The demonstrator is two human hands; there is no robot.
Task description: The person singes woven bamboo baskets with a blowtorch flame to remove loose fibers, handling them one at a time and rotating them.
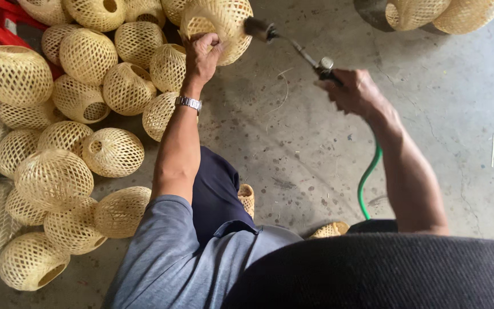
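Torch on a woven basket
Left hand [202,50] clenched around basket [219,26] rim; right hand [350,90] gripping torch [293,46], nozzle against basket's side.

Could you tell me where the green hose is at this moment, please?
In the head view, the green hose curves over the concrete floor right of centre, below the right hand holding the torch.

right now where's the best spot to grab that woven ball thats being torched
By the rim of its opening, from the near side, much as the left hand grips the woven ball now. The open lattice gives fingers purchase, and that keeps them away from the torch nozzle on its right.
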